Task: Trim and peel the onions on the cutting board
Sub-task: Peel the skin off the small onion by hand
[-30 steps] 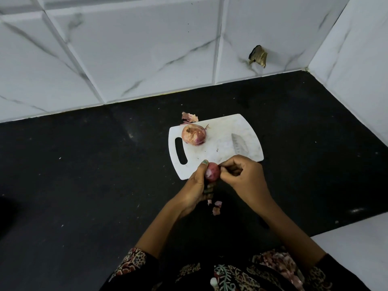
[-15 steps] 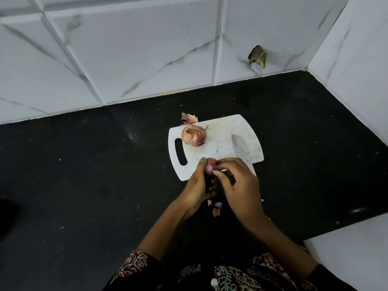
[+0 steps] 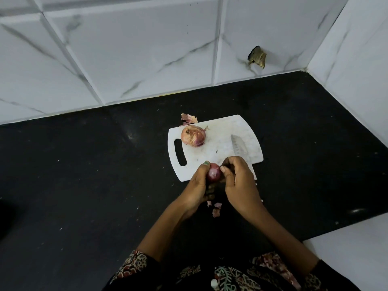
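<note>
A white plastic cutting board (image 3: 218,148) lies on the black stone counter (image 3: 84,175). On its left part sits an unpeeled reddish onion (image 3: 193,135), on its right part a steel knife blade (image 3: 239,147). Behind the board lies a dry skin piece (image 3: 189,119). Before the board, both hands hold a small purple onion (image 3: 214,173), the left hand (image 3: 198,185) left of it, the right hand (image 3: 241,183) right. Below them lie small peel scraps (image 3: 216,208).

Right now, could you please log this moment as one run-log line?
step: peeling | left hand: holds small onion | right hand: pinching its skin | large onion: unpeeled on cutting board | knife: idle
</note>
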Available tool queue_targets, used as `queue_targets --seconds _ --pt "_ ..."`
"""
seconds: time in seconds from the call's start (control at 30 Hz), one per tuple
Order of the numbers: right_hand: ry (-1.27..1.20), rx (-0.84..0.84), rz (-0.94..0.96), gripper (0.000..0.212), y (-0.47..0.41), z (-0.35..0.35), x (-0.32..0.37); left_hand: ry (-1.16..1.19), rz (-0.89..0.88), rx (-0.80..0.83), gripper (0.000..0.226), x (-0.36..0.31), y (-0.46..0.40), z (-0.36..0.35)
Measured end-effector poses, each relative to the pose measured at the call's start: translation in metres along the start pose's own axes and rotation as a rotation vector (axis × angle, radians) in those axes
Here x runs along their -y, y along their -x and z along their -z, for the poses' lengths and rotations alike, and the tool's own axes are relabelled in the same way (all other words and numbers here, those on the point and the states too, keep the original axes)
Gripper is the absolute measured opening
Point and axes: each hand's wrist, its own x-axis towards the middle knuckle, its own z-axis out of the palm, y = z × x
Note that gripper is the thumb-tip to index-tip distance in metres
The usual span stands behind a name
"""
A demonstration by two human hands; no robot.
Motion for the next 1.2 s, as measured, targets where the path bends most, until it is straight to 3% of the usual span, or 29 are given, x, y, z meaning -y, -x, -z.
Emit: queue_targets --seconds 0.3,0.5,0.6,0.7,0.83,0.97,1.2 --pt "-0.126 -0.044 -0.092 0.007 0.001 0.007 0.002 -0.097 0.025 -0.033 0.059 -0.001 0.003 0.009" --pt "-0.022 -0.147 -0.031 0.007 -0.004 0.017 0.003 -0.073 0.065 -0.018 0.07 0.011 -0.002 0.01" --pt "0.146 0.018 -0.091 0.015 -0.007 0.022 -0.01 0.013 0.054 0.005 0.06 0.012 -0.001 0.012" --pt "0.136 0.152 -0.157 0.016 -0.006 0.023 -0.018 0.069 0.003 -0.004 0.049 0.011 -0.001 0.012" --pt "-0.235 0.254 -0.283 0.012 -0.003 0.022 -0.005 0.043 -0.042 -0.082 0.044 0.011 -0.001 0.011" --pt "-0.241 0.23 -0.26 0.018 -0.001 0.018 0.001 -0.075 -0.111 -0.082 0.046 0.009 -0.002 0.01" --pt "-0.265 0.214 -0.226 0.01 -0.005 0.02 0.003 -0.341 -0.42 -0.107 0.032 0.004 -0.001 0.012"
